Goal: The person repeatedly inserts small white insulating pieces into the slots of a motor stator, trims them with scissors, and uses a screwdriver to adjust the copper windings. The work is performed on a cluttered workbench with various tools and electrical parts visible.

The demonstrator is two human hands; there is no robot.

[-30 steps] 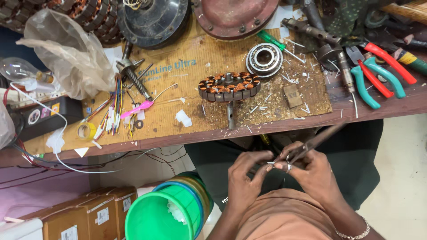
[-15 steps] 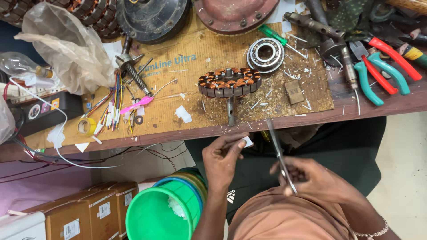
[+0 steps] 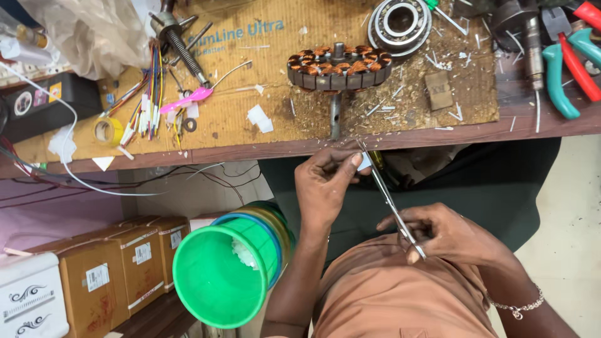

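My left hand (image 3: pixel 325 184) pinches a small white slip of paper (image 3: pixel 364 161) just below the bench edge. My right hand (image 3: pixel 444 235) grips the handles of a pair of scissors (image 3: pixel 388 197), whose blades reach up to the slip. On the cardboard-covered bench (image 3: pixel 263 75) above lies a round stator with copper windings (image 3: pixel 339 66) on a short shaft. A steel ball bearing (image 3: pixel 399 20) sits behind it.
Coloured wires (image 3: pixel 147 94), a tape roll (image 3: pixel 107 131), a threaded shaft (image 3: pixel 181 47) and a crumpled plastic bag (image 3: pixel 94 31) lie at left. Red and teal pliers (image 3: pixel 566 59) rest at right. A stack of green buckets (image 3: pixel 228 269) and cardboard boxes (image 3: pixel 119 266) stand below the bench.
My hands have parted from a joined grip near my lap. The left hand rose to the bench edge with the slip, and the scissors now point up to it.
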